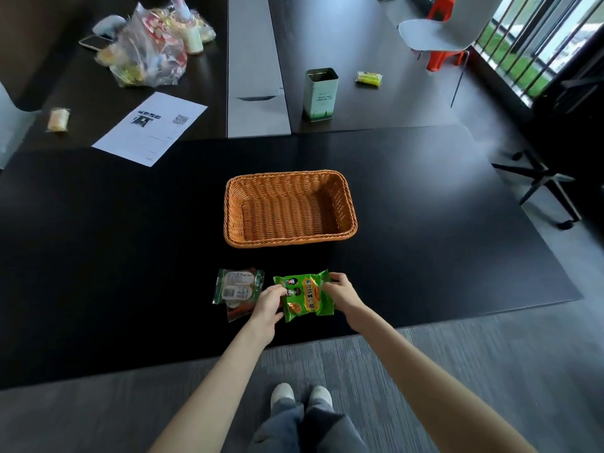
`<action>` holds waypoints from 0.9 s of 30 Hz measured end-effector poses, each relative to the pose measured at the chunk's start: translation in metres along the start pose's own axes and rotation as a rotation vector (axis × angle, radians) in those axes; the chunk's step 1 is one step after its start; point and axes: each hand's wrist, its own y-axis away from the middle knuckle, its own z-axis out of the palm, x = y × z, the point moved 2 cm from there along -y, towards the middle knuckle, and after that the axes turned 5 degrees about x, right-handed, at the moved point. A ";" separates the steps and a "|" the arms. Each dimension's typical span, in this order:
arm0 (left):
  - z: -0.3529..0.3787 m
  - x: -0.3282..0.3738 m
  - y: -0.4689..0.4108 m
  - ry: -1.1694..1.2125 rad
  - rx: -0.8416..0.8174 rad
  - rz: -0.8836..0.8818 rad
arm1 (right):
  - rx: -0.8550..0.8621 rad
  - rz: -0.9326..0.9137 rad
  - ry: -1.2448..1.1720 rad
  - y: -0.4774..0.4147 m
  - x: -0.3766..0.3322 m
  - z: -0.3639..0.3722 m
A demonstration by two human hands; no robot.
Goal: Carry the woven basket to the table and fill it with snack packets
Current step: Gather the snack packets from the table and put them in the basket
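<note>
An orange woven basket (289, 209) stands empty on the black table (130, 256), straight ahead of me. Just in front of it, near the table's front edge, is a bright green snack packet (305, 297). My left hand (268, 304) grips its left side and my right hand (340, 291) grips its right side. To the left of that packet lies a darker green snack packet (237, 287) face down, partly over another clear wrapper with red.
Farther back are a green tea tin (320, 94), a small yellow-green packet (369, 78), a printed sheet (150, 127), a clear bag of snacks (153, 50), a phone (94, 42) and a small pale packet (58, 119). A grey chair (438, 32) stands at the back right.
</note>
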 end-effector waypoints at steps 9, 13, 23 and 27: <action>0.010 0.000 0.005 -0.092 0.023 0.007 | 0.020 0.002 0.058 -0.009 0.003 -0.012; 0.009 0.020 0.024 -0.123 0.022 0.112 | 0.142 -0.079 -0.033 0.008 -0.022 -0.050; 0.066 0.161 0.122 -0.017 -0.218 0.735 | 0.494 -0.540 -0.595 0.130 -0.092 -0.207; 0.126 0.176 0.152 0.044 -0.332 0.760 | 0.583 -0.634 -0.689 0.171 -0.089 -0.264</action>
